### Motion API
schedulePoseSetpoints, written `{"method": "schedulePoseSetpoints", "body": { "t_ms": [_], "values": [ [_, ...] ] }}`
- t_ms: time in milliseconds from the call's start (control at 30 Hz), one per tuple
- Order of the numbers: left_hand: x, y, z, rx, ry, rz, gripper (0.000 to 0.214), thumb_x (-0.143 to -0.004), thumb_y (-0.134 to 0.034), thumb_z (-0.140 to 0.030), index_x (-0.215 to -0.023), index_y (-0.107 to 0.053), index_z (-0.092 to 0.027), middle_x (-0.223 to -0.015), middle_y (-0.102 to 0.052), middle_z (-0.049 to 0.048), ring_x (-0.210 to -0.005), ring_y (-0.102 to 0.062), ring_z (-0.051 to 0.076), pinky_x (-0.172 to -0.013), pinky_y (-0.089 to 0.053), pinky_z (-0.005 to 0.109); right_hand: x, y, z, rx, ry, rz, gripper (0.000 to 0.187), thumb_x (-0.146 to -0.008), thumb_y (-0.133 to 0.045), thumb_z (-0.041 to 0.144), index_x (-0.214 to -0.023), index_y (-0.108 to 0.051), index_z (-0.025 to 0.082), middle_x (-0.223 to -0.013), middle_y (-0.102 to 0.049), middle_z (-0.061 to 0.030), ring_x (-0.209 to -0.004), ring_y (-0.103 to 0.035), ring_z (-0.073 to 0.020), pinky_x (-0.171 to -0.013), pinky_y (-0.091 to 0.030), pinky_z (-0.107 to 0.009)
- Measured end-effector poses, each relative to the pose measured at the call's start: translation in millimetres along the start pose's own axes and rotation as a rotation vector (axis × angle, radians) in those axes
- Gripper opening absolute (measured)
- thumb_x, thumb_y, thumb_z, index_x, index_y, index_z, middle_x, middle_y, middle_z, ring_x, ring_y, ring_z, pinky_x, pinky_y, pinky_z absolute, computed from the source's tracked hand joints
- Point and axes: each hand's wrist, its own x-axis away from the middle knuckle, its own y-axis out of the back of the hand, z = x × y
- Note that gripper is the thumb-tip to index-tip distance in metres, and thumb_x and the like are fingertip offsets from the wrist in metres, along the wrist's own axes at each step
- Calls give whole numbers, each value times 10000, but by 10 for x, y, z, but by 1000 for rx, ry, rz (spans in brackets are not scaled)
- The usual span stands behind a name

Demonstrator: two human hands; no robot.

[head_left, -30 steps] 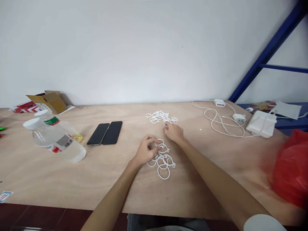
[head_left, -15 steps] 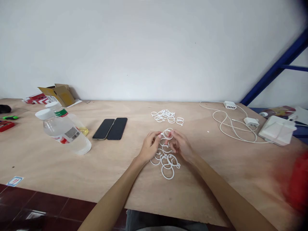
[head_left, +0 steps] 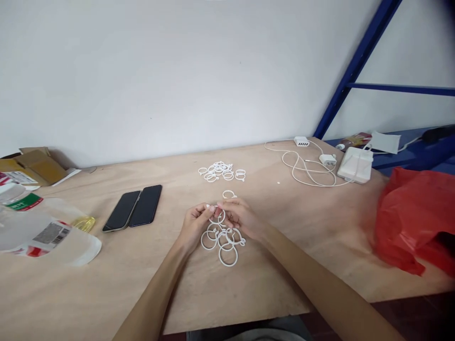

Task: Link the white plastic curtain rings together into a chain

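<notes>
A white plastic curtain ring [head_left: 223, 219] is pinched between both hands, low over the table. My left hand [head_left: 195, 224] grips its left side between thumb and forefinger, and my right hand [head_left: 245, 219] has its fingertips closed at the top right. Just below the hands lies a loose pile of similar white rings [head_left: 228, 265], some with small eyelets. Beyond my right hand a single ring [head_left: 229, 191] rests on the wood. Farther back sits another cluster of rings [head_left: 228, 179], overlapping one another. My fingers partly hide the held ring.
Two phones [head_left: 145, 205] lie side by side to the left, near a clear bottle [head_left: 80, 248]. An open cardboard box [head_left: 42, 168] stands at the back left. Coiled white cable [head_left: 295, 182] and a white adapter [head_left: 355, 165] are at the right, with a red bag [head_left: 414, 213] nearer.
The view has turned to the right, bringing the red bag into sight. One ring now lies alone beyond my right hand, and both hands are on a ring nearer the pile.
</notes>
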Motion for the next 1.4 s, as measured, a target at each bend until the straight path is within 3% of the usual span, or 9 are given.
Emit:
{"method": "schedulePoseSetpoints", "body": {
  "t_ms": [267, 467, 733, 867, 967, 1033, 1100, 1200, 1400],
  "values": [
    [12, -32, -78, 196, 98, 64, 292, -727, -733, -373, -664, -586, -129, -668, -489, -14, -538, -333, 51, -543, -325, 199, 9, 10, -5, -336, -115, 139, 181, -749, -629, 301, -694, -546, 151, -559, -542, 53, -336, -315, -17, -372, -184, -196],
    [27, -82, -65, 129, 157, 86, 293, -726, -656, -356, -573, -507, -156, -580, -362, -17, -539, -315, 87, -567, -357, 255, 14, -32, -27, -231, -87, 126, 310, -769, -644, 375, -612, -467, 173, -360, -331, 115, -291, -132, -16, -354, -49, -207],
    [41, -93, -133, 124, 65, 1, 374, -734, -507, -383, -483, -285, -218, -510, -257, -20, -520, -320, 125, -612, -417, 321, 7, -158, -97, -383, -67, 169, 330, -745, -611, 387, -580, -403, 192, -408, -296, 113, -301, -192, -26, -378, -159, -216],
    [36, -21, -123, -138, -104, -53, 300, -766, -502, -358, -517, -470, -193, -570, -434, 19, -608, -444, 157, -683, -410, 336, 0, -83, -33, 5, 69, -65, 280, -779, -587, 427, -650, -551, 181, -460, -425, 67, -345, -296, -54, -386, -165, -230],
    [44, 20, -60, -506, -266, -90, 269, -806, -518, -307, -583, -588, -174, -651, -544, 37, -678, -509, 169, -699, -397, 318, -52, 176, -14, 429, 304, -434, 266, -818, -543, 407, -754, -656, 175, -586, -557, 7, -486, -459, -110, -485, -339, -254],
    [64, 22, -11, -796, -346, -26, 221, -810, -540, -272, -629, -626, -179, -705, -583, 41, -704, -534, 172, -696, -400, 309, -97, 393, -47, 751, 405, -594, 213, -823, -536, 325, -850, -692, 182, -833, -647, -43, -669, -548, -149, -638, -424, -282],
    [88, 8, 26, -1006, -410, 59, 135, -787, -570, -227, -681, -644, -187, -771, -605, 47, -748, -555, 179, -721, -413, 305, -131, 571, -109, 1030, 355, -595, 270, -816, -512, 216, -1015, -694, 200, -1027, -636, -68, -809, -569, -173, -765, -437, -308],
    [108, -7, 47, -1111, -448, 100, 102, -776, -586, -195, -854, -653, -201, -880, -618, 57, -828, -573, 192, -773, -426, 312, -153, 690, -203, 1299, 287, -469, 443, -806, -467, 111, -1202, -630, 224, -1080, -588, -90, -960, -543, -199, -881, -415, -324],
    [59, 32, 68, -1089, -449, -49, 172, -818, -558, -211, -982, -610, -208, -839, -601, 32, -804, -566, 182, -760, -433, 301, -165, 663, -278, 1437, 341, -410, 372, -833, -470, 118, -1133, -659, 230, -1007, -530, -95, -997, -494, -224, -912, -404, -352]
  ]
}}
